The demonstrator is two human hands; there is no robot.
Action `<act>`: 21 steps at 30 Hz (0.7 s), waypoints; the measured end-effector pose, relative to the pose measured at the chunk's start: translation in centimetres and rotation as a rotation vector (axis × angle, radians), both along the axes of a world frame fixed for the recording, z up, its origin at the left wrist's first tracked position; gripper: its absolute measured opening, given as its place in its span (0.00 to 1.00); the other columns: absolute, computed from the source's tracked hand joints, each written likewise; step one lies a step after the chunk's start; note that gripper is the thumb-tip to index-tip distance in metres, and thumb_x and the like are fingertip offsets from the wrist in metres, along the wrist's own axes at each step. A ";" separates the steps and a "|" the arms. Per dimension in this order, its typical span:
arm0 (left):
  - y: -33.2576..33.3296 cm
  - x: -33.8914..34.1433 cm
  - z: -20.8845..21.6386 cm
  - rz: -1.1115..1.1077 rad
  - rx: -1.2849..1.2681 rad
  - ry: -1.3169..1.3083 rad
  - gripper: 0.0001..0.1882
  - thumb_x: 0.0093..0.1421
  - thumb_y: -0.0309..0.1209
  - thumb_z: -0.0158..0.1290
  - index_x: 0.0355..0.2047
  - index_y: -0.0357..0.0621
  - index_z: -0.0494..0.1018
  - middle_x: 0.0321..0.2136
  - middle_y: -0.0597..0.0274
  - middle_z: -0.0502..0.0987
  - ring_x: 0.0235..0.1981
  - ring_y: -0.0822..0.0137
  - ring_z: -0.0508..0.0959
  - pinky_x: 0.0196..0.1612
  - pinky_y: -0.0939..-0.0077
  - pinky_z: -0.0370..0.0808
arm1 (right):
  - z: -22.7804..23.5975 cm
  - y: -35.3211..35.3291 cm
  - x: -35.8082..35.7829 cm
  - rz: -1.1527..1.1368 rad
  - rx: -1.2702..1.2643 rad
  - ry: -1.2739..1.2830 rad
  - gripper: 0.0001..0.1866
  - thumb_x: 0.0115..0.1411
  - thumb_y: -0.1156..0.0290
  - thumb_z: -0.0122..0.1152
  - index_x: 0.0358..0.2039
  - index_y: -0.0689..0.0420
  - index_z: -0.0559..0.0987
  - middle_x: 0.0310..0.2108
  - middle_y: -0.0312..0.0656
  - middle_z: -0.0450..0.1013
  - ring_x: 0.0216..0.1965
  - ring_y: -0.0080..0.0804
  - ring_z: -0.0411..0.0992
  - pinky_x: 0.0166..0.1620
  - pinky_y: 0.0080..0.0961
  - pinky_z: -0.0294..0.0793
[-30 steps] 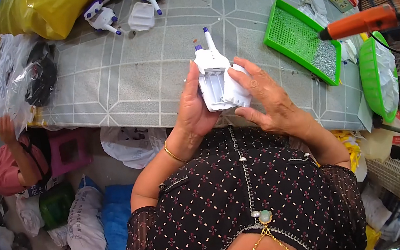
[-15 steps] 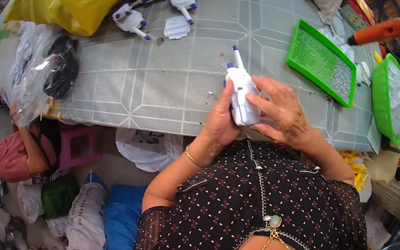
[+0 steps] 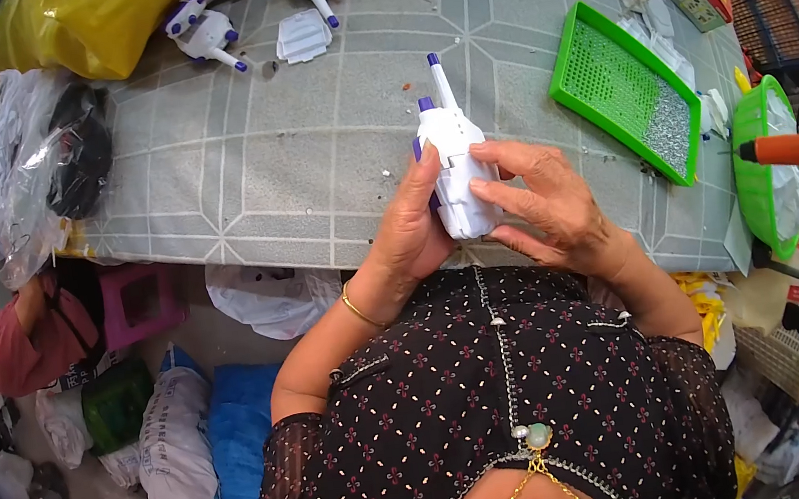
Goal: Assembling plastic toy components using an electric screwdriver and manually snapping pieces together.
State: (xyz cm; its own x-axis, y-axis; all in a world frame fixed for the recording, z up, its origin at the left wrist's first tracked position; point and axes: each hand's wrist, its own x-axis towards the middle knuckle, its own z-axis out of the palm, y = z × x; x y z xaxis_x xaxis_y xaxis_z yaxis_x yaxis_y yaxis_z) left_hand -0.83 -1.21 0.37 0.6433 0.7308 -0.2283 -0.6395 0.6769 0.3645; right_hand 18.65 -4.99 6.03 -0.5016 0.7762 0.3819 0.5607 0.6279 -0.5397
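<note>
A white toy walkie-talkie (image 3: 451, 132) with a purple-tipped antenna stands tilted up in front of my chest, above the near table edge. My left hand (image 3: 412, 215) is closed around its left side and lower body, the thumb lying along its edge. With fingertips on the lower part of the same toy, at a panel (image 3: 466, 198) that looks like a battery cover, my right hand (image 3: 555, 204) presses from the right. A seam shows at the top of that panel. The underside of the toy is hidden by my hands.
A green tray (image 3: 581, 24) with small metal screws lies right, beside a green basket (image 3: 755, 172) and a hanging orange-handled tool (image 3: 795, 152). Far left are more walkie-talkies (image 3: 208, 37), a loose white cover (image 3: 303, 37) and a yellow bag (image 3: 88, 33). Another person (image 3: 22, 334) sits at the left.
The view has shifted, so the table things sit differently in the picture. My right fingers have moved up and in over the panel. The walkie-talkie stays in my left hand.
</note>
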 end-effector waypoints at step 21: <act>-0.4 0.2 -1.3 0.034 0.070 0.065 0.34 0.71 0.55 0.40 0.66 0.42 0.59 0.62 0.50 0.68 0.63 0.55 0.69 0.65 0.57 0.68 | -2.9 -0.9 -0.1 -0.004 0.135 -0.055 0.30 0.51 0.73 0.68 0.56 0.60 0.74 0.62 0.55 0.69 0.64 0.51 0.67 0.65 0.45 0.62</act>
